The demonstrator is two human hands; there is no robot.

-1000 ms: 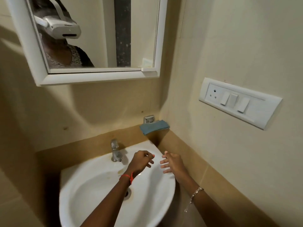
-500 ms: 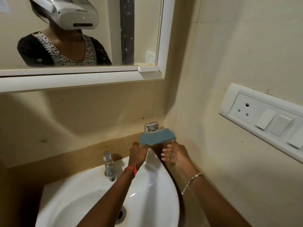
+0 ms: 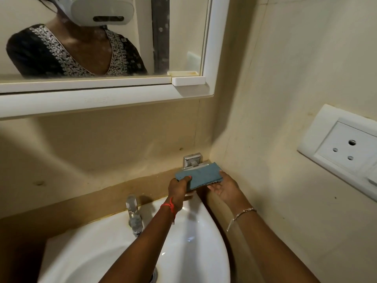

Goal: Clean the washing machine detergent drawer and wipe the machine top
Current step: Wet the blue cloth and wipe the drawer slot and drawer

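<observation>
The blue cleaning cloth (image 3: 201, 176) lies folded on the chrome wall holder (image 3: 192, 159) in the corner above the washbasin's (image 3: 204, 221) back right rim. Its long axis runs left to right along the back wall. The left hand (image 3: 179, 187) grips its near left end, thumb on top, fingers curled under. The right hand (image 3: 224, 186) lies palm up, fingers straight, against the cloth's right end. Lifting the cloth towards the basin looks like the left hand's job, with the right supporting.
</observation>
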